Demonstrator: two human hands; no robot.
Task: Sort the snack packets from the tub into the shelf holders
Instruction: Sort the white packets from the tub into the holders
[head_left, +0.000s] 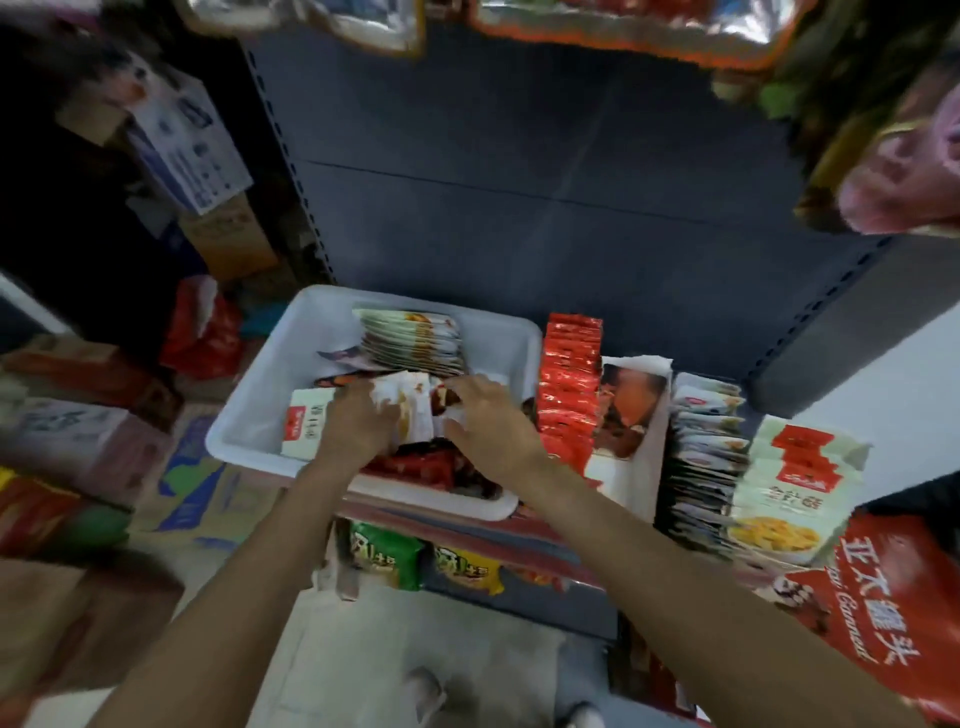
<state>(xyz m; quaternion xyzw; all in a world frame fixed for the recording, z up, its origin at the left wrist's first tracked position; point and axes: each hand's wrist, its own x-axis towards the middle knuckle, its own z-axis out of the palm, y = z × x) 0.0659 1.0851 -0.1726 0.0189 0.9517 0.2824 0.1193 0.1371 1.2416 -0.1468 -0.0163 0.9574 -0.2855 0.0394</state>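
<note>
Both hands were down in the white tub (249, 431), right in the middle of it. The left hand (358, 421) had its fingers curled round one end of a small bunch of white packets (413, 410), and the right hand (488, 421) pinched the other end, so the bunch sat gripped between them above the heap. Blur hid the fingertips themselves.

Inside the tub, a fanned stack of pale green packets (415, 340) leaned against the far wall, leaving bare white floor along the left wall. A white packet with a red label (304, 423) lay flat just beside the left hand, and dark red packets (426, 465) crowded the near rim under both wrists.

The tub sat on the dark shelf (519, 218), its right wall nearly touching a tight upright row of red packets (569, 384). Further right stood a white holder (641, 410) with a printed front, then a dense row of dark-edged packets (696, 457), then a pale box with red blocks (800, 478) at the shelf's right end. Behind the tub the shelf deck lay open to the back panel.

Below the shelf's front edge, green noodle packs (384, 553) and a yellow one (467, 569) showed. Cardboard boxes (208, 499) piled up on the left.
</note>
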